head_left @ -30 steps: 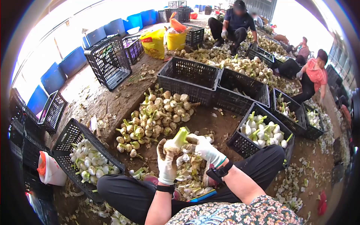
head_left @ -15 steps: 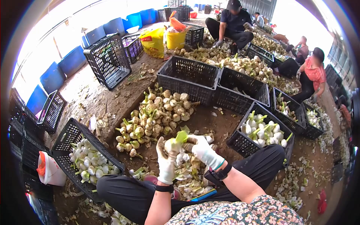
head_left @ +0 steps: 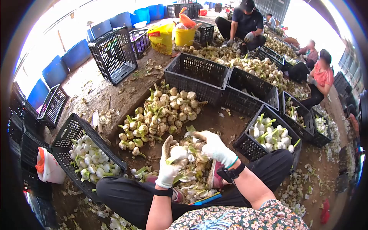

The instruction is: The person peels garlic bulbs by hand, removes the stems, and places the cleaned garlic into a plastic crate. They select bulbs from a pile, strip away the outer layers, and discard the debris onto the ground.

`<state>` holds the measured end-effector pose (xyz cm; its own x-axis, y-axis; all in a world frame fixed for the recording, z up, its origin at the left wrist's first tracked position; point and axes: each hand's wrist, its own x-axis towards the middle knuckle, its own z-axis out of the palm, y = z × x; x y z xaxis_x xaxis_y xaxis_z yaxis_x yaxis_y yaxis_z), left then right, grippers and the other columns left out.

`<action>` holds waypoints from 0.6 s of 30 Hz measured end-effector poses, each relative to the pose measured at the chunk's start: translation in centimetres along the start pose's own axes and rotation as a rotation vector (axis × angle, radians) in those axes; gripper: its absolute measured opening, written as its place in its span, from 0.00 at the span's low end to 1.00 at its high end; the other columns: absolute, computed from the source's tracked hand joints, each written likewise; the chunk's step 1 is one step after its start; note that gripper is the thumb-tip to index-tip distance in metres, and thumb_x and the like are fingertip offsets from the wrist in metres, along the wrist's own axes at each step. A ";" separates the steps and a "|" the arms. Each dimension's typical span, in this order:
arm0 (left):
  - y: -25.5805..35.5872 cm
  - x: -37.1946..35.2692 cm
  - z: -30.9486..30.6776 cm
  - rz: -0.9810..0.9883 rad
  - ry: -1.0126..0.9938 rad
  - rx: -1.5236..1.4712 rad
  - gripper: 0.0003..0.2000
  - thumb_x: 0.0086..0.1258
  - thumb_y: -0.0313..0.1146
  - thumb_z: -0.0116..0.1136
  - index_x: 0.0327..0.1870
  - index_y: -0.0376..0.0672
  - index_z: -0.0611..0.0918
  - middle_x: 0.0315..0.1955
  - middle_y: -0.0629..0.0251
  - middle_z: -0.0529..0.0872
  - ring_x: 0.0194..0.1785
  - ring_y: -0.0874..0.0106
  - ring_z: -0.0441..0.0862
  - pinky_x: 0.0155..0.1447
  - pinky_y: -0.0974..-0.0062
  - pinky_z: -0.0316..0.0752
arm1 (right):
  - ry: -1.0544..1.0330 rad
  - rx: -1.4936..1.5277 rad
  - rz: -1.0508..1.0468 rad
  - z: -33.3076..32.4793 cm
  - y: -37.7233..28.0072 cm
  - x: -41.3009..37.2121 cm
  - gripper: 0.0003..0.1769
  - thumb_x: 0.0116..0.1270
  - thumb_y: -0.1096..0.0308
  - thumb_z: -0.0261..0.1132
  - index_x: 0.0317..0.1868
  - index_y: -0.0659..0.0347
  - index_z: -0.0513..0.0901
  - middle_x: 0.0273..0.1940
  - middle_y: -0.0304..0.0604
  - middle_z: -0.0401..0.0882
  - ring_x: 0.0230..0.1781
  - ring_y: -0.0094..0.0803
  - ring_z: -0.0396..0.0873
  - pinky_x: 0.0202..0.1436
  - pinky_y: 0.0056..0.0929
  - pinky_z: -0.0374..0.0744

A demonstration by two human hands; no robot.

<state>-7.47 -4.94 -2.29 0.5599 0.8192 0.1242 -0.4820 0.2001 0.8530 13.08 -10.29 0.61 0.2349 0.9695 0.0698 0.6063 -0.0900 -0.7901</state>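
My left hand [head_left: 168, 163], in a white glove with soiled fingertips, is closed around a white garlic bulb [head_left: 178, 152]. To its right, my right hand [head_left: 217, 147] is gloved too, with forefinger and thumb apart and no bulb in it. A loose piece of green leaf [head_left: 190, 129] shows just beyond the right fingertips. Beneath both hands lies a heap of peeled garlic skins and leaves [head_left: 191, 178] between my legs. Ahead is a pile of unpeeled garlic [head_left: 161, 113] with brownish skins and short green stems.
Black crates of white garlic stand left [head_left: 71, 132] and right [head_left: 245, 147]. Two more black crates [head_left: 197, 73] [head_left: 253, 90] sit beyond the pile. A white bucket [head_left: 51, 168] is far left. Co-workers [head_left: 245, 23] [head_left: 322, 74] sit farther back. A blue-edged object [head_left: 207, 198] lies by my lap.
My right hand has moved slightly right and down, away from the bulb, and released the green leaf it pinched. The left hand still holds the bulb, now whiter on top. The view has shifted slightly.
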 end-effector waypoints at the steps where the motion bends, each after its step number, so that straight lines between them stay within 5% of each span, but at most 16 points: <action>1: -0.1 0.1 0.1 0.014 0.003 0.168 0.47 0.53 0.14 0.69 0.77 0.44 0.60 0.64 0.63 0.71 0.61 0.71 0.75 0.64 0.75 0.74 | -0.061 0.053 -0.149 -0.4 -2.4 -0.2 0.21 0.62 0.68 0.70 0.56 0.62 0.83 0.46 0.49 0.84 0.46 0.42 0.83 0.52 0.35 0.80; 4: -0.7 0.2 -0.2 -0.036 0.034 0.233 0.44 0.53 0.16 0.70 0.74 0.43 0.63 0.61 0.63 0.72 0.61 0.71 0.74 0.65 0.74 0.73 | -0.114 -0.293 -0.360 -0.1 -5.0 -0.3 0.12 0.57 0.67 0.66 0.42 0.60 0.85 0.38 0.51 0.83 0.40 0.51 0.82 0.45 0.45 0.80; 11: 0.4 -0.2 0.4 -0.061 -0.005 0.384 0.34 0.54 0.17 0.68 0.65 0.41 0.69 0.57 0.62 0.74 0.58 0.72 0.76 0.65 0.73 0.73 | -0.274 -0.645 -0.402 0.3 -6.6 0.5 0.10 0.50 0.68 0.64 0.34 0.61 0.83 0.34 0.50 0.81 0.37 0.49 0.82 0.41 0.43 0.80; 13: 0.4 -0.1 0.4 -0.145 -0.014 0.270 0.33 0.54 0.17 0.67 0.64 0.40 0.70 0.57 0.63 0.75 0.59 0.72 0.76 0.64 0.74 0.73 | -0.250 -0.640 -0.415 0.4 -6.0 0.8 0.10 0.54 0.67 0.63 0.36 0.61 0.84 0.37 0.51 0.83 0.38 0.47 0.84 0.43 0.41 0.81; 15: 0.5 -0.1 0.4 -0.149 -0.032 0.202 0.33 0.56 0.16 0.67 0.66 0.40 0.69 0.58 0.62 0.76 0.60 0.72 0.76 0.65 0.73 0.74 | -0.129 -0.276 -0.253 0.5 -5.4 1.2 0.10 0.51 0.70 0.65 0.35 0.63 0.83 0.35 0.51 0.82 0.39 0.50 0.82 0.44 0.42 0.80; 18: -0.7 0.2 1.1 -0.036 0.218 -0.085 0.36 0.60 0.12 0.63 0.71 0.40 0.66 0.60 0.59 0.78 0.60 0.69 0.79 0.62 0.72 0.78 | -0.031 -0.156 -0.133 1.8 -3.5 1.4 0.09 0.56 0.71 0.65 0.38 0.64 0.84 0.37 0.52 0.83 0.40 0.48 0.83 0.45 0.40 0.80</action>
<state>-6.27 -5.46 -2.28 0.4233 0.9056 -0.0258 -0.5244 0.2682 0.8081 9.86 -8.19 2.39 0.1227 0.9815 0.1469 0.7415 0.0077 -0.6709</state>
